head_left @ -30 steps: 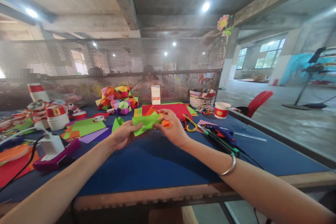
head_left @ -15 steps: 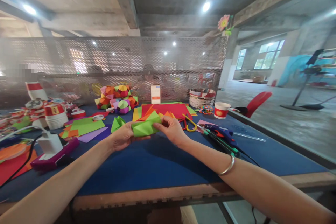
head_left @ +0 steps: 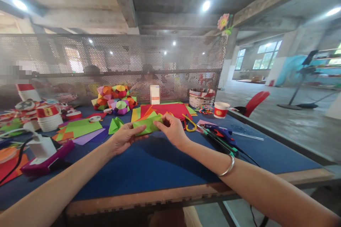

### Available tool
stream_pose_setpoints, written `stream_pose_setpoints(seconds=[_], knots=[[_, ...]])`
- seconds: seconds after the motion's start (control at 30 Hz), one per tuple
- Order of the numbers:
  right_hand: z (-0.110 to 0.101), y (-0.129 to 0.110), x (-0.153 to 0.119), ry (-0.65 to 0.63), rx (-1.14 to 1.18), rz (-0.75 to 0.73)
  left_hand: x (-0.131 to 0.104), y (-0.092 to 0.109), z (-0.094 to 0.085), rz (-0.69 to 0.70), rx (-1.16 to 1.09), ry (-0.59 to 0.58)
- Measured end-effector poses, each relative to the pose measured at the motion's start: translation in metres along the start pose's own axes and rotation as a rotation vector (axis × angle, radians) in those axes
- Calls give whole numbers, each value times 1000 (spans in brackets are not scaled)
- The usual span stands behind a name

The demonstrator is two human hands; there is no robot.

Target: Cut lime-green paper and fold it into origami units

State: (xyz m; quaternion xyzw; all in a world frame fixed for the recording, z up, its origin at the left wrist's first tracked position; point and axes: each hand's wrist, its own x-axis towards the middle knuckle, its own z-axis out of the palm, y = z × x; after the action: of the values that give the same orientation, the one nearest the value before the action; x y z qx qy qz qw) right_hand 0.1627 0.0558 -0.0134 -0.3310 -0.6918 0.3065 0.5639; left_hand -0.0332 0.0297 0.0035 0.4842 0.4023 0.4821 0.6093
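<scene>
A piece of folded green paper (head_left: 147, 125) is held above the blue table between both hands. My left hand (head_left: 128, 136) grips its left end, the thumb lying across the front and fingers underneath. At the right end, my right hand (head_left: 172, 129) pinches it between thumb and fingers. Another folded green paper piece (head_left: 115, 125) rests on the table just left of my left hand. Behind the hands lie orange folded papers (head_left: 148, 112) and a stack of red paper sheets (head_left: 176, 110). Yellow-handled scissors (head_left: 190, 124) are close to my right hand.
Glue gun (head_left: 217, 131) and green-black tool (head_left: 218, 141) lie right, near a paper cup (head_left: 221, 110) and woven basket (head_left: 201, 97). Paper balls (head_left: 117, 100) and a phone-like screen (head_left: 155, 94) stand at the back. Left are stacked cups (head_left: 50, 122) and a purple power strip (head_left: 48, 159).
My left thumb has moved rightward across the front of the green paper, which now looks flatter and narrower. The whole view has shifted slightly.
</scene>
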Motion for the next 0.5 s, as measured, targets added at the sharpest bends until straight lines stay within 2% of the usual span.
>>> stream_pose_setpoints(seconds=[0.3, 0.43, 0.5], knots=[[3, -3, -1, -1, 180, 114, -3, 4, 3, 62, 9, 4], [3, -6, -1, 19, 304, 169, -3, 4, 2, 53, 25, 4], [3, -6, -1, -11, 324, 187, -2, 4, 1, 49, 39, -1]])
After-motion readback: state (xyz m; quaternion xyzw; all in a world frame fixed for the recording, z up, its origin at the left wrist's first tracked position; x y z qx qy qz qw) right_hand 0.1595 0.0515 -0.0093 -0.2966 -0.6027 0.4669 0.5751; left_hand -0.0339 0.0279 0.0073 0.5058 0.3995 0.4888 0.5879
